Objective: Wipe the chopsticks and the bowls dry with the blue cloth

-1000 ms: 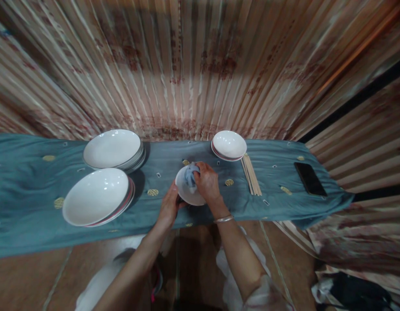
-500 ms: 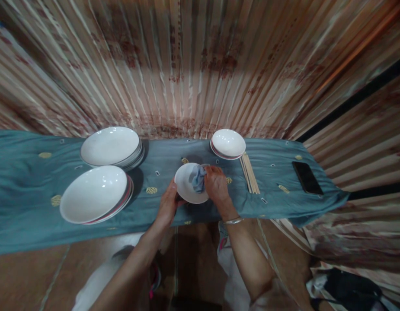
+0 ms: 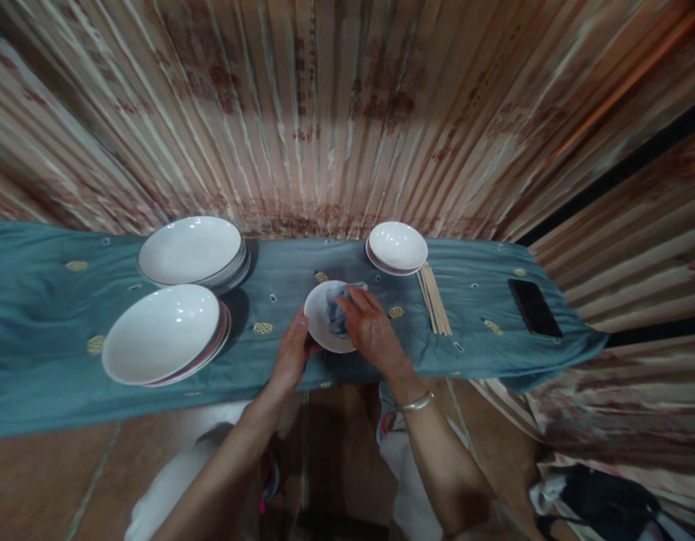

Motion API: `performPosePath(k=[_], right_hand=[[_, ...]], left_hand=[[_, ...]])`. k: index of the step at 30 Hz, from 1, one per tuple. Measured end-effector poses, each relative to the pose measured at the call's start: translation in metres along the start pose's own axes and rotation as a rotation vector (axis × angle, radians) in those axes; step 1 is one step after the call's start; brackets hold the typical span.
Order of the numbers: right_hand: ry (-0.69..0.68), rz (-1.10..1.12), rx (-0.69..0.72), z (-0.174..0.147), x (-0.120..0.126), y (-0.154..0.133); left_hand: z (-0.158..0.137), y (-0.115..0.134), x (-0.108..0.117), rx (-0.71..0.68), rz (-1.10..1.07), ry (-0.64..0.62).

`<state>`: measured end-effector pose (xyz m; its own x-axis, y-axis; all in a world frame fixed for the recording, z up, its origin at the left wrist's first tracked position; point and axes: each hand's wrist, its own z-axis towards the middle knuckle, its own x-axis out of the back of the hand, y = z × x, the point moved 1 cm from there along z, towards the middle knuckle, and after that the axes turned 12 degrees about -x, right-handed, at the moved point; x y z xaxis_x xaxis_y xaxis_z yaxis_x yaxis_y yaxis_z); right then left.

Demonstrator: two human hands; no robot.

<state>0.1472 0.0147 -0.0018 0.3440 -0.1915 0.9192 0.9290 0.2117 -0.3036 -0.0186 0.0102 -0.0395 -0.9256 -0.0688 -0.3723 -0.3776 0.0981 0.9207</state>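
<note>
A small white bowl (image 3: 318, 319) is tilted toward me near the front of the table. My left hand (image 3: 294, 347) grips its left rim, thumb on the edge and fingers underneath. My right hand (image 3: 373, 328) is closed on a bluish-grey cloth (image 3: 336, 309) and presses it against the inside of the bowl. Part of the cloth and the bowl's right side are hidden behind that hand. Behind it stands a stack of small bowls (image 3: 397, 246), with a bundle of chopsticks (image 3: 434, 300) lying beside it.
To the left are a stack of white plates (image 3: 189, 249) and a stack of larger bowls (image 3: 161, 336). A black phone (image 3: 534, 308) lies at the right end. A teal cloth (image 3: 268, 376) covers the narrow table, and a pleated curtain (image 3: 336, 113) hangs right behind it.
My right hand has shifted slightly left and over the bowl, pushing the cloth deeper inside, its fingers now more spread over the cloth. My left hand keeps its hold on the rim.
</note>
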Motion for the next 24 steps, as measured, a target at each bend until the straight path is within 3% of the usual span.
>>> performPosePath(k=[6, 13, 19, 24], right_hand=[[-0.08, -0.126, -0.106, 0.0, -0.007, 0.0], [-0.159, -0.195, -0.114, -0.008, -0.007, -0.004], [-0.254, -0.022, -0.045, -0.013, -0.001, -0.002], [-0.31, 0.219, -0.106, -0.015, -0.003, 0.0]], left_hand=[[0.001, -0.001, 0.001, 0.002, -0.016, 0.022], [0.002, -0.003, 0.002, -0.001, -0.034, 0.011], [0.003, -0.006, 0.003, -0.013, -0.003, 0.008], [0.004, -0.01, 0.006, -0.043, 0.016, -0.022]])
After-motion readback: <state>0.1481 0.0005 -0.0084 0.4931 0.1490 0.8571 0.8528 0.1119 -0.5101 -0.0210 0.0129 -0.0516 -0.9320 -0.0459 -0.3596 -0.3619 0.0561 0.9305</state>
